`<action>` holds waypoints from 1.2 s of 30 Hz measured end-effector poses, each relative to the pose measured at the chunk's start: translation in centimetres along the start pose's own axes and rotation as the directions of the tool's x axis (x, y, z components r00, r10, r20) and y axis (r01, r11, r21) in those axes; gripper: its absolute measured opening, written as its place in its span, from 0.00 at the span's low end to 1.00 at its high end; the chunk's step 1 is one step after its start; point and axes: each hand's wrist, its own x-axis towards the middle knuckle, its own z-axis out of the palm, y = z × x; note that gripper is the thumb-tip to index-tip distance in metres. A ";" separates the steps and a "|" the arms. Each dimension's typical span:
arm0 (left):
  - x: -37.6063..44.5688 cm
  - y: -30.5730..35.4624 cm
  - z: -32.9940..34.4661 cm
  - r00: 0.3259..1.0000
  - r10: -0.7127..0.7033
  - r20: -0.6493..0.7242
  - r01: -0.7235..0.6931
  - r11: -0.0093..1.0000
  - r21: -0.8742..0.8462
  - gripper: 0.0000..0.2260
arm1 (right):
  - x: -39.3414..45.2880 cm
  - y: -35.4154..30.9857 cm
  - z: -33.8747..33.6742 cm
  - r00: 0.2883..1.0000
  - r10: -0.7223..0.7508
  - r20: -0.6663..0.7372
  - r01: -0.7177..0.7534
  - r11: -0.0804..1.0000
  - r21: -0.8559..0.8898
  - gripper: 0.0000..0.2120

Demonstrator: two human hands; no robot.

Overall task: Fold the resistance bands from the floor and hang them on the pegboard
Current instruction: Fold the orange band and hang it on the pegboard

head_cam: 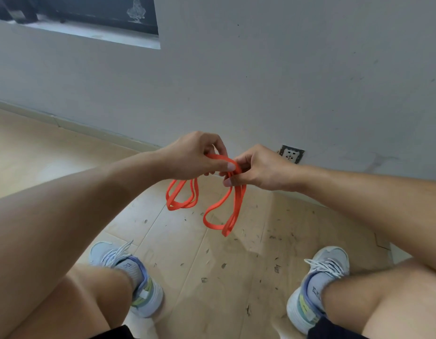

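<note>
1. Head view looks down on a pale wood-plank floor, scuffed and dotted with small dark marks, most thickly between the person's feet.
2. A grey-white wall rises behind the floor, with a low skirting strip running along its foot.
3. A wall socket sits low on that wall, just beyond the right hand.
4. At upper left the wall gives way to a dark recess with a pale ledge below it; what is inside is too dim to tell.
5. Two light grey trainers with white laces stand on the planks: the left shoe and the right shoe, well apart, with bare knees in the foreground.
6. An orange resistance band is held up in the air between both hands, above the floor and in front of the wall.
7. The left hand has its fingers curled, pinching the band's upper strands between thumb and fingertips.
8. The right hand is likewise curled, gripping the strands just beside the left; the two hands almost touch.
9. Below the left hand a smaller bunch of loops hangs; below the right hand a longer loop hangs lower, all clear of the floor.
</note>
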 end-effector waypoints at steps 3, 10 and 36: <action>0.2 0.5 0.1 0.999 -0.015 -0.035 0.016 0.999 0.036 0.11 | 0.2 -0.1 0.2 1.000 0.009 -0.011 -0.009 1.000 -0.012 0.09; 0.5 0.8 0.4 0.980 -0.129 -0.153 0.136 0.990 0.034 0.09 | 0.4 0.2 -0.1 0.993 0.014 -0.121 -0.033 0.988 -0.150 0.04; 0.7 2.2 0.7 0.952 -0.194 -0.238 0.222 0.970 0.095 0.11 | -0.1 -0.7 -0.6 0.983 0.023 -0.179 -0.072 0.961 -0.269 0.04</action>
